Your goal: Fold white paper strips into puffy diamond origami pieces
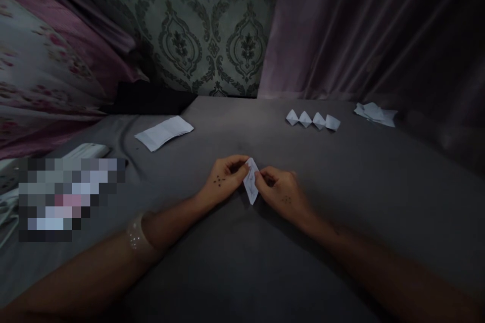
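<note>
A small piece of folded white paper [251,189], shaped like a narrow diamond with creases, is held up between my two hands over the grey sheet [242,257]. My left hand [226,174] pinches its upper left edge, thumb in front. On the other side, my right hand [282,184] grips the right edge between thumb and fingers. The fingertips behind the paper are partly hidden. Beyond the hands, to the right, a row of several folded paper shapes [305,119] lies on the sheet.
At the back left lies a stack of white paper sheets [164,132], with a black cloth [151,98] behind it. Loose paper pieces [375,113] rest at the far right. A white device [89,151] and a blurred-out patch are at the left. Curtains [322,30] hang at the back.
</note>
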The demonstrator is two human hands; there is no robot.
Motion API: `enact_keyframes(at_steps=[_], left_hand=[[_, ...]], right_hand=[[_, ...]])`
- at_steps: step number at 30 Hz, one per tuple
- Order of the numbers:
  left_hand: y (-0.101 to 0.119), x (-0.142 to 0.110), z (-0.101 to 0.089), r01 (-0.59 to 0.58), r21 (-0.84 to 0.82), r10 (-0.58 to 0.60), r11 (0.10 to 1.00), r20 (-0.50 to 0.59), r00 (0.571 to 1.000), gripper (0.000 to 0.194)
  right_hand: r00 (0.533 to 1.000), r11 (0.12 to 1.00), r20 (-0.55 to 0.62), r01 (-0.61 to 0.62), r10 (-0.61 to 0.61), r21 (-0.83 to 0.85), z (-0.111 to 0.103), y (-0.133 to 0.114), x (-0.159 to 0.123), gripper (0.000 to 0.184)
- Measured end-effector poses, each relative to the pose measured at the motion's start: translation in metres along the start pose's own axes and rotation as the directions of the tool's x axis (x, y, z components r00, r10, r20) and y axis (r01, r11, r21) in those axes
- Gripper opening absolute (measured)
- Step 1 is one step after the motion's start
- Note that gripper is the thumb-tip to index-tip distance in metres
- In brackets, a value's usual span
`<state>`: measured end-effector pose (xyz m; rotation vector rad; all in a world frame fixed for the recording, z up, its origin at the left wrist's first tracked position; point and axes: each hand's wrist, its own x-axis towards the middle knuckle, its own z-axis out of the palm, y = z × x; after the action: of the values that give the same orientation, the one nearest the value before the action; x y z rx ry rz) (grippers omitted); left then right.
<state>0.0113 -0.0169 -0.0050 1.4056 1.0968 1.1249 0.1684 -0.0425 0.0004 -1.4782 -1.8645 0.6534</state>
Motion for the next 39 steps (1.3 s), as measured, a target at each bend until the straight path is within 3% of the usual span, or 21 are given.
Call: enact_keyframes(at_steps=[8, 13, 18, 23, 28, 30, 33, 36, 39], left_hand=[[0.003, -0.001, -0.001, -0.012, 0.066, 0.011, 0.998, 0.014, 1.000, 0.020], [0.001, -0.001, -0.001, -0.012, 0.067, 0.010, 0.998, 0.030, 1.000, 0.020], [-0.003, -0.002, 0.001, -0.017, 0.101, 0.011, 0.995, 0.055, 0.998, 0.020], [-0.004, -0.003, 0.002, -0.036, 0.107, 0.031, 0.994, 0.049, 0.998, 0.021], [0.001, -0.005, 0.003, -0.058, 0.049, 0.051, 0.997, 0.139, 0.989, 0.027], [0.001, -0.004, 0.002, -0.103, 0.075, 0.095, 0.992, 0.102, 0.990, 0.025], [-0.002, -0.002, -0.002, -0.195, 0.200, 0.209, 0.960, -0.053, 0.976, 0.021], [-0.005, 0.002, -0.009, -0.261, 0.334, 0.332, 0.905, -0.175, 0.927, 0.020], [-0.006, 0.004, -0.015, -0.304, 0.422, 0.424, 0.854, -0.226, 0.877, 0.020]], right_hand=[[1.000, 1.000, 0.004, -0.001, 0.001, -0.019, 0.000, 0.001, -0.002, 0.028], [0.998, 0.999, -0.056, 0.007, -0.005, 0.032, -0.001, -0.003, -0.001, 0.020], [0.970, 0.986, -0.188, 0.163, -0.153, 0.039, 0.000, 0.002, 0.005, 0.013], [0.933, 0.951, -0.206, 0.308, -0.297, 0.022, 0.000, 0.006, 0.006, 0.015], [0.898, 0.917, -0.241, 0.393, -0.368, 0.064, -0.002, 0.004, 0.006, 0.014], [0.914, 0.920, -0.225, 0.371, -0.338, 0.126, -0.003, 0.006, 0.007, 0.015], [0.946, 0.941, -0.244, 0.268, -0.215, 0.207, -0.003, 0.009, 0.007, 0.018], [0.953, 0.952, -0.250, 0.225, -0.170, 0.208, -0.003, 0.010, 0.003, 0.015], [0.952, 0.963, -0.215, 0.244, -0.216, 0.115, -0.002, 0.009, -0.003, 0.010]])
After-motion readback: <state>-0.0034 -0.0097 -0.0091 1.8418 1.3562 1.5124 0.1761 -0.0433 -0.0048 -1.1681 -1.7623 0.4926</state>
